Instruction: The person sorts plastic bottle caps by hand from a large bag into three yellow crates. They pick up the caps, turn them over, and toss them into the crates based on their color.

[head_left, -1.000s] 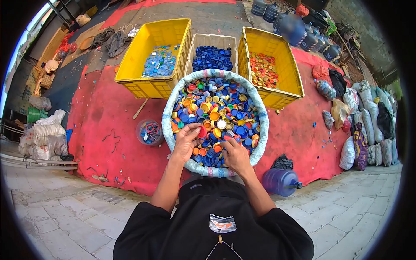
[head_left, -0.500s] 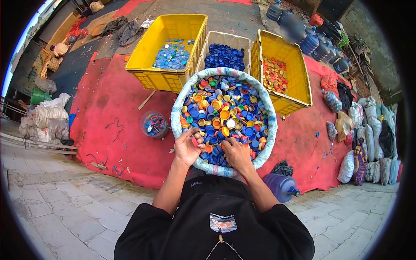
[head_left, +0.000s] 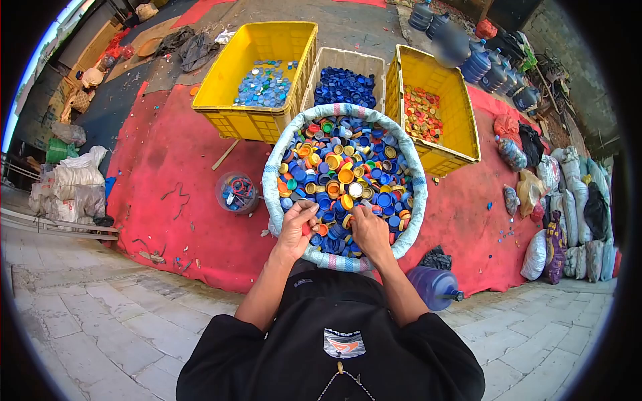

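Note:
A round basket (head_left: 272,177) with a pale blue wrapped rim is full of mixed bottle caps (head_left: 344,175). Over its lower left part, my left hand (head_left: 296,227) has its fingers curled around a red cap (head_left: 307,228). My right hand (head_left: 369,228) is at the caps in the lower middle, fingers bent together; what they hold, if anything, is too small to name. Beyond the basket stand a yellow crate (head_left: 244,123) with light blue caps, a white crate (head_left: 380,77) with dark blue caps, and another yellow crate (head_left: 445,157) with red and yellow caps.
A small clear tub (head_left: 237,192) with odds and ends is left of the basket. A purple water jug (head_left: 431,287) lies near my right side. Filled sacks (head_left: 535,257) line the right edge, and more sacks (head_left: 70,184) are piled at the left.
My left hand has turned inward, its fingers curling more closely. My right hand has shifted slightly up and to the right over the caps.

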{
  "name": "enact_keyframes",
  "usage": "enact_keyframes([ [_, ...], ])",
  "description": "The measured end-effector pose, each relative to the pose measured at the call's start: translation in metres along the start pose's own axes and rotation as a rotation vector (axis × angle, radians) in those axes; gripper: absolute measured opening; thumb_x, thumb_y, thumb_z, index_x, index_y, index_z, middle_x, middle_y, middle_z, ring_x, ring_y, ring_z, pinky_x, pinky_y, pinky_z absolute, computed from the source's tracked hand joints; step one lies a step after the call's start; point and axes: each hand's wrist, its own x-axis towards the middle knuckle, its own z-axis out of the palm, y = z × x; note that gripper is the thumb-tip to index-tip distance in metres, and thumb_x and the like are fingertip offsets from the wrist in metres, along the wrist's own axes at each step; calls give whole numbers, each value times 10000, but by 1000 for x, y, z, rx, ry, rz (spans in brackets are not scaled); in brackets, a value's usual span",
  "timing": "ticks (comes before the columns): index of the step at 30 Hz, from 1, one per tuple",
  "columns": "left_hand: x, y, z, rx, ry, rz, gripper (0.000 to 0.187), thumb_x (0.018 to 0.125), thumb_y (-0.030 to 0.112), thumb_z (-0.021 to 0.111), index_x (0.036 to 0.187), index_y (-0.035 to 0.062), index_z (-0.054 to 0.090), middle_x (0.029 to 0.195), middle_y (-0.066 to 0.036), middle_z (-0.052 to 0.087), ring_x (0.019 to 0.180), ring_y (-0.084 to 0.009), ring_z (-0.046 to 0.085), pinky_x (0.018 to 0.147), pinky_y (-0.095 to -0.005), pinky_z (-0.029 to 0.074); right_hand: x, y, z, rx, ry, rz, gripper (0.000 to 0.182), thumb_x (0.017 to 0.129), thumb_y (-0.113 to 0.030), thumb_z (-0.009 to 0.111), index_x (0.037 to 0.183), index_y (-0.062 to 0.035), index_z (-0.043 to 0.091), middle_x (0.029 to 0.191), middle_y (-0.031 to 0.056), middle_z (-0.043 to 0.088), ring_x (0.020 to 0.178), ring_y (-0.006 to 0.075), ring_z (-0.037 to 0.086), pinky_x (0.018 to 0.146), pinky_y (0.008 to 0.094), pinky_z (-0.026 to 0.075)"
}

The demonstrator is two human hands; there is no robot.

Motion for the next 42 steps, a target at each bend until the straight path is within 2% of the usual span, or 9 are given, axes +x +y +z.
enact_keyframes([
  [3, 0, -7, 4, 233, 0, 74, 192, 857, 105, 723, 983, 72, 583, 782, 33, 569, 686, -42, 517, 615, -213, 433, 1, 6, -5, 243, 167, -89, 200, 820, -69, 637, 1013, -35, 599, 769, 100, 606, 600, 255, 628, 541, 373, 501],
  [6, 6, -15, 7, 512, -7, 187, 241, 820, 157, 775, 967, 45, 620, 795, 35, 587, 705, -30, 520, 623, -193, 421, 1, 10, -21, 604, 50, 162, 240, 849, -96, 651, 1075, -28, 603, 717, 41, 574, 535, 127, 543, 486, 287, 440],
  [9, 15, -19, 7, 834, 10, 309, 180, 835, 94, 747, 959, 34, 632, 764, 43, 566, 668, -14, 495, 592, -172, 408, -3, 17, -39, 1585, 5, 510, 241, 847, -92, 660, 1073, -30, 607, 677, -7, 526, 516, 44, 423, 457, 213, 342],
  [14, 30, -11, 22, 1438, 89, 646, 205, 779, 107, 731, 938, 22, 632, 862, -119, 629, 801, -293, 632, 709, -410, 502, -26, 44, -32, 2505, -88, 497, 195, 866, -232, 556, 955, -61, 589, 730, 19, 467, 543, 102, 427, 443, 223, 306],
  [18, 44, -11, 36, 1649, 181, 728, 214, 806, 121, 701, 985, 41, 615, 924, -124, 636, 864, -331, 643, 734, -437, 511, -32, 25, -38, 2363, 39, 666, 157, 874, -240, 549, 871, -83, 544, 783, 48, 509, 601, 150, 474, 491, 260, 355],
  [34, 70, -26, 41, 1889, 224, 688, 171, 822, 110, 646, 973, 33, 616, 922, -184, 638, 800, -376, 644, 696, -464, 520, -45, 24, -26, 2332, -40, 590, 218, 852, -228, 600, 1009, -81, 566, 867, 47, 570, 691, 161, 514, 607, 289, 411],
  [37, 64, -20, 42, 1734, 196, 739, 191, 821, 101, 628, 988, 10, 629, 891, -178, 632, 774, -369, 625, 688, -444, 522, -44, 25, -28, 2327, -1, 613, 245, 835, -210, 605, 1035, -74, 565, 901, 62, 579, 773, 180, 543, 682, 313, 447],
  [38, 71, -18, 31, 1731, 110, 721, 223, 832, 125, 626, 1014, -3, 623, 889, -129, 619, 747, -283, 623, 607, -390, 518, -43, 25, -30, 2325, 37, 630, 262, 826, -195, 603, 1049, -66, 563, 925, 74, 585, 814, 194, 557, 718, 328, 465],
  [42, 57, 4, 65, 632, -4, -88, 156, 880, 111, 559, 1021, 61, 603, 887, -11, 626, 743, -64, 551, 612, -270, 499, -37, 24, -47, 2284, 246, 737, 380, 770, -125, 581, 1128, -8, 532, 1098, 160, 574, 1029, 280, 572, 920, 412, 488],
])
